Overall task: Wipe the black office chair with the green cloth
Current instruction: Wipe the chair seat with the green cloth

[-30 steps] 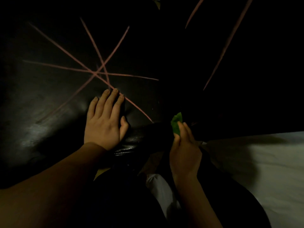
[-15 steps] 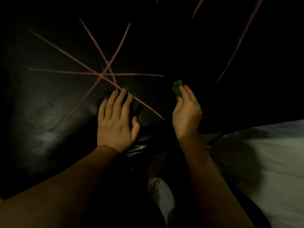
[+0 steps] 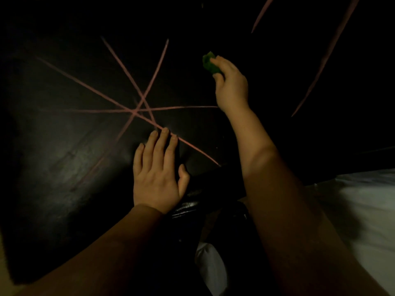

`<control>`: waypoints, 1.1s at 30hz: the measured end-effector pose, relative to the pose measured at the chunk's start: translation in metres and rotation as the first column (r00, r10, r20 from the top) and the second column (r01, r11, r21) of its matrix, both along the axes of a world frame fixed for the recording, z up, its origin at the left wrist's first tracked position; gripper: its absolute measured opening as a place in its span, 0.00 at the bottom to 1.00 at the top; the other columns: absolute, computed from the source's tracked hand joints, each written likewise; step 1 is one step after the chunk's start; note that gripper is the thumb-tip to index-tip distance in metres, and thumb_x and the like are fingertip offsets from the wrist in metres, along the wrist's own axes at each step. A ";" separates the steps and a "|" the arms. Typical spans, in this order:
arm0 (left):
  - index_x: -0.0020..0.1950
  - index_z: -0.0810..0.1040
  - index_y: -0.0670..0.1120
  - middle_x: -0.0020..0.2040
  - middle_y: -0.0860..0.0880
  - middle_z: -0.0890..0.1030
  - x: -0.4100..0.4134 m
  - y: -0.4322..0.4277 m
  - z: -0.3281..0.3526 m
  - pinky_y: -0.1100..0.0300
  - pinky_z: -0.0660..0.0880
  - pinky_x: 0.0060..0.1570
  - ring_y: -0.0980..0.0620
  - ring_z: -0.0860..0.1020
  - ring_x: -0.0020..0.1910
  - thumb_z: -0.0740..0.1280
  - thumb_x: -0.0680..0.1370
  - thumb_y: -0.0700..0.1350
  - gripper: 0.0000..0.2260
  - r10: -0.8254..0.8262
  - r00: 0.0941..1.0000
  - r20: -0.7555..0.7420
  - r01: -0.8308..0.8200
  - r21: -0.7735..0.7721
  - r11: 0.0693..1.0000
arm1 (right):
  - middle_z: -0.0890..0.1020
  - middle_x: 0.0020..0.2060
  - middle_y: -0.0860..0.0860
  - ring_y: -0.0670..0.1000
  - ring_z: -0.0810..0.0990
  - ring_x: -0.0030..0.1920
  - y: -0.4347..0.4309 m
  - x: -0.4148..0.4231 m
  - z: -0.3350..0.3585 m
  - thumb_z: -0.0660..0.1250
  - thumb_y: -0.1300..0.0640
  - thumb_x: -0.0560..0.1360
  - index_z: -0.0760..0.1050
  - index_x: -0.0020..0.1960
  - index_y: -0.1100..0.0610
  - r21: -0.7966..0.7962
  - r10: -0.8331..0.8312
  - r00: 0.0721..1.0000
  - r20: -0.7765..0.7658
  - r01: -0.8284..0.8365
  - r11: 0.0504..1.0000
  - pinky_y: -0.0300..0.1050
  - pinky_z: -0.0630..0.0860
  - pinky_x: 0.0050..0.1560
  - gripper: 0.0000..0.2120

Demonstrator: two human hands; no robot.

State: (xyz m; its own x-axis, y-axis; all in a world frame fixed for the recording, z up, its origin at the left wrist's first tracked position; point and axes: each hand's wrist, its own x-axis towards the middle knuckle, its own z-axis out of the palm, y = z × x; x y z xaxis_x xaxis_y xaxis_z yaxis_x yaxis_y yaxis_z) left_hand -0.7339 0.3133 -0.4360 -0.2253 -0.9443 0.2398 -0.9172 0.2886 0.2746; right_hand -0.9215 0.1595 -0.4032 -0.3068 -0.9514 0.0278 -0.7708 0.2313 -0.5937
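The black office chair (image 3: 64,159) fills most of the dim head view; its leather surface carries several pink lines that cross near the middle. My left hand (image 3: 157,174) lies flat on it with fingers straight, just below the crossing. My right hand (image 3: 232,84) reaches farther up and right, and its fingers grip a small bunched green cloth (image 3: 209,63) against the dark surface. Most of the cloth is hidden in the hand.
A white sheet or fabric (image 3: 363,210) spreads at the lower right. A glossy black fold of the chair (image 3: 192,205) sits between my forearms. More pink lines (image 3: 320,67) run across the black surface at the upper right. A white patch (image 3: 210,265) shows at the bottom.
My right hand has risen from beside the chair's edge up and away across the black surface with the green cloth. My left hand has stayed flat in about the same place.
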 end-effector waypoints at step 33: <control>0.72 0.71 0.40 0.74 0.41 0.69 0.041 -0.005 0.003 0.46 0.57 0.73 0.43 0.64 0.74 0.58 0.76 0.50 0.26 -0.194 0.981 0.003 0.194 -0.003 0.981 | 0.73 0.68 0.50 0.51 0.66 0.72 0.231 0.051 0.008 0.58 0.74 0.77 0.76 0.64 0.57 -0.063 -0.069 0.995 0.066 0.074 0.995 0.40 0.59 0.73 0.21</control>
